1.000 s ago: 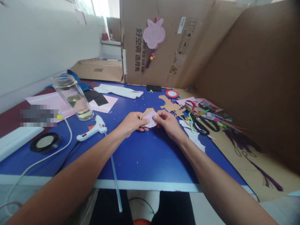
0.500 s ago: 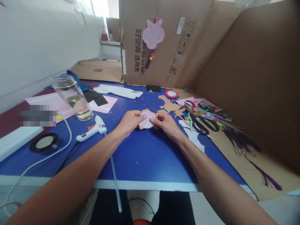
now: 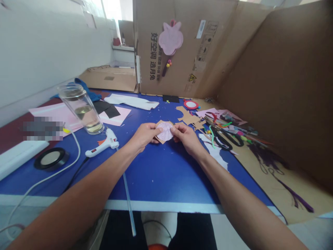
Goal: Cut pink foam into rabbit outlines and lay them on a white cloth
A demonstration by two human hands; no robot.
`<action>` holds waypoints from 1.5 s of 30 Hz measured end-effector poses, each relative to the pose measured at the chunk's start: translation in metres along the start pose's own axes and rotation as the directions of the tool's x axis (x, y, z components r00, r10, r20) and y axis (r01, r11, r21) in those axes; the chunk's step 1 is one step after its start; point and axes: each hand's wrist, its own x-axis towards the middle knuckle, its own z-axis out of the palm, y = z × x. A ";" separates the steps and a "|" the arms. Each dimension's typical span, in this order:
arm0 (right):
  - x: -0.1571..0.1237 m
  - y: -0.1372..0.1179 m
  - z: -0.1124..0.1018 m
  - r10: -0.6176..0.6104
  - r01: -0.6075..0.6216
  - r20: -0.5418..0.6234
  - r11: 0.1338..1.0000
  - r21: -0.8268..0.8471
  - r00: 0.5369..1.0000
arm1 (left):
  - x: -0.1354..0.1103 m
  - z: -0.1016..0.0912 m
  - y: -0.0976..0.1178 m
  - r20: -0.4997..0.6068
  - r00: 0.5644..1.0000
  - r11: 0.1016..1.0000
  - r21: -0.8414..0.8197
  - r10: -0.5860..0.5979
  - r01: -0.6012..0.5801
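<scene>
At the middle of the blue table (image 3: 161, 177), a pink paper round (image 3: 165, 131) on a brown card cut-out (image 3: 160, 139) lies between the two hands, its wider span running roughly side to side. The left hand (image 3: 144, 136) and right hand (image 3: 186, 137) stand about equally near, each pinching one edge, fingers closed on the paper and card. Just left stands a white glue gun (image 3: 102, 146), with a glass jar (image 3: 87, 114) beyond it. To the right lie black-handled scissors (image 3: 221, 139) and brown card scraps (image 3: 187, 118). Farthest, a pink rabbit-shaped ornament (image 3: 170, 38) hangs on a cardboard wall (image 3: 179, 83).
</scene>
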 end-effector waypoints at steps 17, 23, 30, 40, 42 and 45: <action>-0.001 -0.001 0.001 0.039 -0.037 0.054 0.999 -0.034 0.998 | 0.003 -0.001 -0.003 -0.031 0.999 1.000 -0.023 0.019 -0.019; -0.001 -0.002 0.000 0.001 0.002 0.062 0.999 -0.054 0.998 | 0.001 0.000 -0.002 -0.001 0.999 0.999 -0.020 0.038 -0.038; -0.002 -0.004 0.002 0.016 -0.009 0.096 0.997 -0.072 0.995 | -0.001 0.002 0.000 -0.055 0.996 0.997 -0.015 0.074 -0.075; -0.001 -0.002 0.002 -0.014 0.018 0.073 0.998 -0.061 0.997 | -0.001 0.006 0.001 -0.062 0.997 0.997 -0.048 0.050 -0.053; -0.001 -0.002 0.002 -0.012 0.017 0.066 0.998 -0.065 0.998 | -0.002 0.006 0.001 -0.051 0.998 0.998 -0.049 0.047 -0.050; 0.000 -0.002 0.002 -0.023 0.027 0.065 0.998 -0.057 0.998 | -0.003 0.007 0.001 -0.035 0.998 0.998 -0.039 0.049 -0.050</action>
